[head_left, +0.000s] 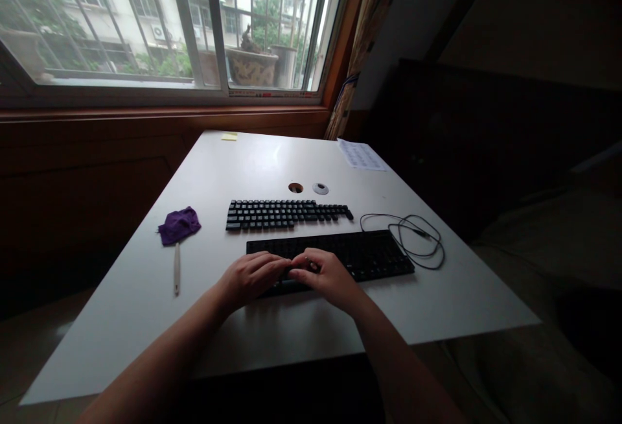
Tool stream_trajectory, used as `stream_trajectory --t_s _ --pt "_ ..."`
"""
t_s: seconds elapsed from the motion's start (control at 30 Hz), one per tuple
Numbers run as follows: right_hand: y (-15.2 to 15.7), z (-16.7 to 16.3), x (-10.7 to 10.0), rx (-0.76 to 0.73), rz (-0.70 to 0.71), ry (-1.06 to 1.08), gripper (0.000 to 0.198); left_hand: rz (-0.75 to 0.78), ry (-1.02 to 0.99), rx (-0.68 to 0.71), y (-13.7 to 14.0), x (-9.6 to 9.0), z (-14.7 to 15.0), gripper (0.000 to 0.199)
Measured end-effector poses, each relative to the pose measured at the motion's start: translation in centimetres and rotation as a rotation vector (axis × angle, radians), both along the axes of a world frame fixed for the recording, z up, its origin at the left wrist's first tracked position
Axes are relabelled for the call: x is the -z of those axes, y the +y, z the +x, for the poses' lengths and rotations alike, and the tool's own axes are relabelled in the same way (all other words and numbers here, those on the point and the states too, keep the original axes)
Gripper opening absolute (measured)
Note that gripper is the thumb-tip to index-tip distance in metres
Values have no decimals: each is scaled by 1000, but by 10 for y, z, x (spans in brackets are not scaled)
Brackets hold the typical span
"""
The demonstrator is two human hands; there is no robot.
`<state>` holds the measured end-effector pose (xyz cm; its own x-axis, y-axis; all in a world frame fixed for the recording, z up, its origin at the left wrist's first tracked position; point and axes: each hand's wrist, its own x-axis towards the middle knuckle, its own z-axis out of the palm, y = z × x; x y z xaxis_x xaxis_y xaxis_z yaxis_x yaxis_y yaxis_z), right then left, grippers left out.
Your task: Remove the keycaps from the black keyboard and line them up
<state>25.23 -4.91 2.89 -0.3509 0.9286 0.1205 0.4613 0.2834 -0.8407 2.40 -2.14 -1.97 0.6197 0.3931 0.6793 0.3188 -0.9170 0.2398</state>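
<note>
A black keyboard lies in front of me, slightly tilted across the desk; its left part is partly covered by my hands. My left hand rests over its left side, fingers stretched out together, tips near my right hand. My right hand is closed in a pinch over the keyboard's left half. Something small shows between its thumb and fingers, too dark to make out. Just behind the keyboard, loose black keycaps are laid out in rows like a keyboard layout.
At left lie a purple cloth and a thin white handle. The keyboard's cable coils at right. Behind the keycaps are a round desk hole and its cover. Printed paper and a yellow note lie farther back.
</note>
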Motion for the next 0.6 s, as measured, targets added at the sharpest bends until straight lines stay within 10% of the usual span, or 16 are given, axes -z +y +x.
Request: stream_trajectory --t_s 0.27,0.6 --pt "52 20 5 168 335 -484 12 -78 -185 -261 16 6 -4 22" --pt "101 19 23 156 327 -872 18 -64 -187 -336 26 4 -12 24"
